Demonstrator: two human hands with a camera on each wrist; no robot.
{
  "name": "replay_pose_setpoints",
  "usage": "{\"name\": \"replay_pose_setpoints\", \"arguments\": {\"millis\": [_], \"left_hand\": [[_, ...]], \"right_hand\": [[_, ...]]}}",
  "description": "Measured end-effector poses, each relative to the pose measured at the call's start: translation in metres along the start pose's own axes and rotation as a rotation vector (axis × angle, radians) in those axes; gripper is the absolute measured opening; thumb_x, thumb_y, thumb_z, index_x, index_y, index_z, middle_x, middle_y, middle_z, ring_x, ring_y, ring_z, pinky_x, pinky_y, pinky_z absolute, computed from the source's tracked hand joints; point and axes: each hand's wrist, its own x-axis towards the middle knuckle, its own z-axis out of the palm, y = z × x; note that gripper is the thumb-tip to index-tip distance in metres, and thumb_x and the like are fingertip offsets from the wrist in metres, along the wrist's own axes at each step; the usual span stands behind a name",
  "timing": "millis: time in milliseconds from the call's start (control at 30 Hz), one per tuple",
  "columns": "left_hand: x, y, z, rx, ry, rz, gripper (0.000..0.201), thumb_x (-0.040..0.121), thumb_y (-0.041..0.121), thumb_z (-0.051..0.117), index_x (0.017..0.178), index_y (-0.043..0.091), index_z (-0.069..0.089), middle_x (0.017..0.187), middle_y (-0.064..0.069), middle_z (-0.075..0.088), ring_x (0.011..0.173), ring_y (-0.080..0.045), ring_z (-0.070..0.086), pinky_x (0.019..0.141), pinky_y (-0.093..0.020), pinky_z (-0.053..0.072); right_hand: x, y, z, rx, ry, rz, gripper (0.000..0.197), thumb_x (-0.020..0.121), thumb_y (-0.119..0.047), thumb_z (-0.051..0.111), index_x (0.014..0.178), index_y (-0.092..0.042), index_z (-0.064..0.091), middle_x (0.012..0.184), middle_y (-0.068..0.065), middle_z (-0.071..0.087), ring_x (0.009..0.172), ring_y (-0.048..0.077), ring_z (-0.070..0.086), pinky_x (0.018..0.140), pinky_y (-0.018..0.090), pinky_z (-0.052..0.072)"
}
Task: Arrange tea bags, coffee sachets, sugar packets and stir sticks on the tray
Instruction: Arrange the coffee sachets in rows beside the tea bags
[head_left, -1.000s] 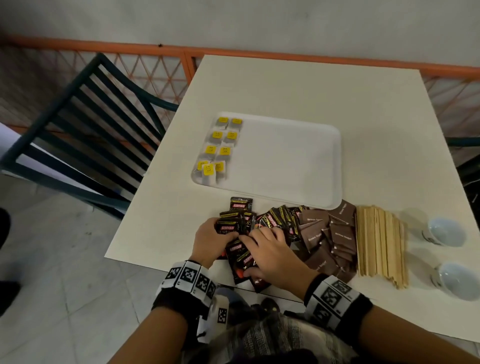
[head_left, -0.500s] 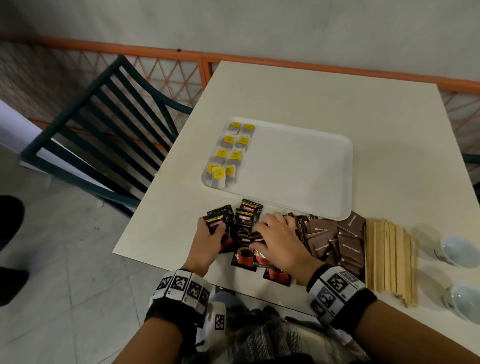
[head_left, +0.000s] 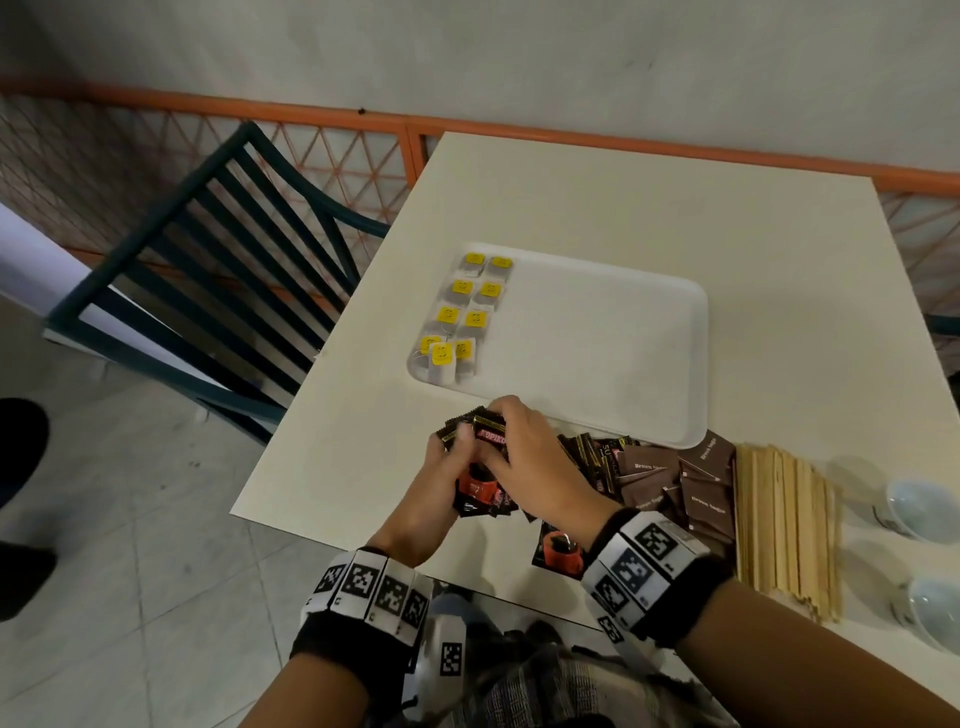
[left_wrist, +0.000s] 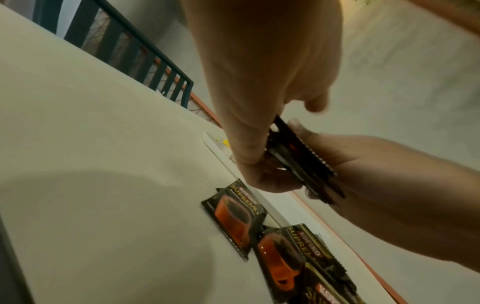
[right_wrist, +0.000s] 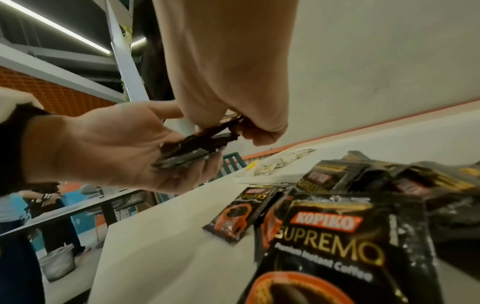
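Note:
A white tray (head_left: 597, 358) lies mid-table, with yellow-tagged tea bags (head_left: 467, 312) in two rows along its left side. Just in front of the tray's near edge, both hands hold a small stack of black coffee sachets (head_left: 488, 436) above the table. My left hand (head_left: 452, 452) cradles the stack (right_wrist: 192, 148) in curled fingers. My right hand (head_left: 506, 421) pinches its top edge (left_wrist: 298, 162). More coffee sachets (head_left: 558, 553) lie loose under and beside the hands. To their right lie brown sugar packets (head_left: 696, 488), then wooden stir sticks (head_left: 779, 525).
Two pale cups (head_left: 919, 512) stand at the table's right edge. A dark slatted chair (head_left: 208, 270) is left of the table, and an orange railing (head_left: 571, 135) runs behind it. Most of the tray's surface is bare.
The hands were pressed on the sachet pile gathering sachets; now they have risen off the table with a stack between them, nearer the tray's front edge.

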Motion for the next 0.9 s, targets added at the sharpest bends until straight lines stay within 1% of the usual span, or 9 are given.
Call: {"name": "replay_pose_setpoints", "arguments": {"millis": [167,300,367,433,533,600,700,800,900], "left_hand": [[-0.004,0.001,-0.011,0.084,-0.027,0.041,0.036,0.087,0.023,0.054,0.119,0.023,0.039,0.12,-0.011,0.055,0.1,-0.019,0.064,0.073,-0.032,0.055],[-0.006,0.002,-0.026,0.092,0.09,0.083,0.037,0.092,0.009,0.052,0.125,0.021,0.04,0.121,-0.011,0.056,0.1,-0.02,0.063,0.068,-0.034,0.057],[-0.007,0.003,-0.035,0.112,0.155,0.109,0.039,0.091,0.01,0.054,0.127,0.017,0.043,0.119,-0.014,0.059,0.096,-0.022,0.064,0.065,-0.035,0.058],[-0.007,0.005,-0.044,0.125,0.214,0.125,0.034,0.09,0.009,0.056,0.123,0.01,0.048,0.115,-0.023,0.061,0.092,-0.031,0.065,0.062,-0.037,0.058],[-0.007,0.012,-0.052,0.139,0.237,0.118,0.02,0.089,0.008,0.056,0.109,0.008,0.057,0.107,-0.027,0.064,0.089,-0.035,0.067,0.059,-0.034,0.058],[-0.008,0.014,-0.055,0.148,0.232,0.112,0.013,0.09,0.008,0.055,0.101,0.01,0.061,0.102,-0.025,0.067,0.082,-0.029,0.069,0.057,-0.031,0.057],[-0.008,0.016,-0.057,0.142,0.228,0.1,0.015,0.092,0.008,0.052,0.105,0.01,0.059,0.098,-0.019,0.069,0.075,-0.022,0.071,0.055,-0.028,0.055],[-0.004,0.017,-0.058,0.159,0.228,0.076,0.022,0.094,0.011,0.05,0.116,0.011,0.054,0.102,-0.014,0.068,0.081,-0.021,0.07,0.06,-0.031,0.058],[0.004,0.02,-0.059,0.177,0.258,0.06,0.026,0.096,0.014,0.047,0.121,0.015,0.05,0.106,-0.007,0.067,0.091,-0.019,0.067,0.063,-0.029,0.058]], "right_hand": [[0.001,-0.004,0.01,-0.004,-0.018,0.014,0.033,0.098,-0.027,0.038,0.123,-0.007,0.043,0.117,0.011,0.048,0.108,0.025,0.043,0.094,0.026,0.032],[0.012,-0.002,0.002,0.348,-0.116,0.101,0.021,0.098,-0.034,0.032,0.108,-0.018,0.041,0.089,0.012,0.051,0.076,0.021,0.05,0.073,0.032,0.045],[0.017,0.009,0.001,0.129,-0.097,0.157,0.027,0.095,-0.035,0.043,0.113,-0.016,0.044,0.093,0.004,0.052,0.08,0.014,0.051,0.072,0.025,0.044],[0.02,0.02,0.002,-0.23,-0.072,0.188,0.039,0.091,-0.038,0.05,0.121,-0.014,0.045,0.113,0.006,0.052,0.105,0.021,0.047,0.091,0.031,0.04],[0.022,0.025,0.009,-0.521,-0.122,0.225,0.058,0.084,-0.052,0.054,0.126,-0.014,0.04,0.124,0.005,0.047,0.116,0.025,0.039,0.097,0.037,0.032],[0.022,0.025,0.016,-0.598,-0.138,0.235,0.068,0.079,-0.057,0.058,0.127,-0.013,0.038,0.125,0.005,0.047,0.116,0.024,0.04,0.097,0.037,0.031],[0.028,0.022,0.021,-0.607,-0.139,0.266,0.077,0.073,-0.056,0.065,0.128,-0.011,0.034,0.125,0.006,0.045,0.115,0.023,0.039,0.096,0.036,0.031],[0.036,0.021,0.019,-0.592,-0.168,0.278,0.076,0.069,-0.054,0.07,0.122,-0.01,0.037,0.121,0.005,0.043,0.111,0.022,0.039,0.091,0.034,0.032],[0.038,0.018,0.017,-0.546,-0.232,0.216,0.062,0.077,-0.045,0.066,0.122,-0.01,0.041,0.12,0.007,0.042,0.112,0.023,0.039,0.093,0.034,0.031]]}}
